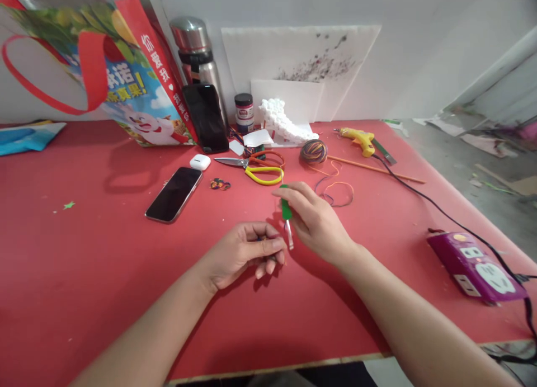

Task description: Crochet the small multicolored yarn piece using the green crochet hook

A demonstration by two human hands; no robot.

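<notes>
My right hand (312, 219) is closed around the green handle of a crochet hook (286, 205), whose short metal shaft points down towards my left fingertips. My left hand (251, 250) is pinched shut, thumb against the fingers. A bit of multicoloured yarn (262, 239) shows between its fingers, mostly hidden. Beyond my hands lies a ball of multicoloured yarn (314, 151), with a loose orange and purple strand curling on the red table (235, 342). A small multicoloured yarn piece (220, 184) rests to the left of the yellow and orange-handled scissors (264, 174).
A black-screened phone (174, 195) and white earbud case (200, 162) lie left. Behind stand a gift bag (142, 96), another phone (205, 118), a steel flask (191, 34) and a jar (244, 113). A yellow glue gun (358, 140), thin stick (377, 169) and purple box (476, 267) with cables occupy the right.
</notes>
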